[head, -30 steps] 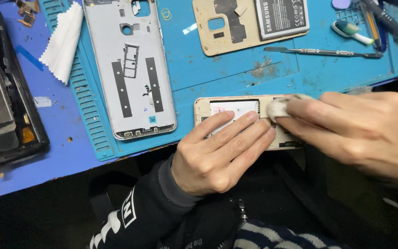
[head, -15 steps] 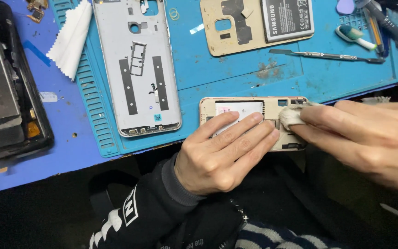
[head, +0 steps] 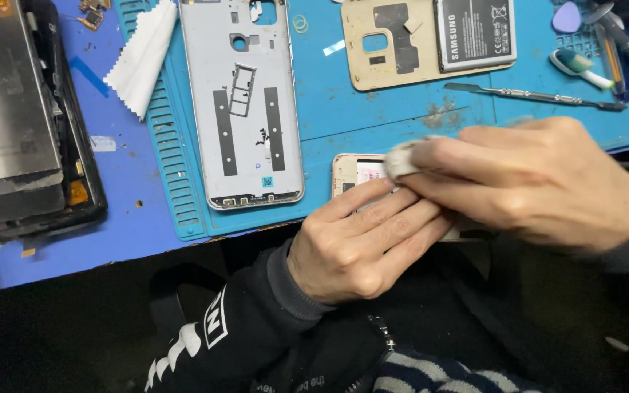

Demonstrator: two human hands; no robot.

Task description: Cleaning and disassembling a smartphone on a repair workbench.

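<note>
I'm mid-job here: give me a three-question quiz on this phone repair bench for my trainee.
1. True or false: the right hand presses a small white wad onto the gold phone frame.
2. What lies on the gold back cover: A) a battery, B) a white cloth, C) a coin?
3. Which hand steadies the gold phone frame with flat fingers?

Key:
1. True.
2. A, the battery; the white cloth lies left of the silver back cover.
3. The left hand.
</note>
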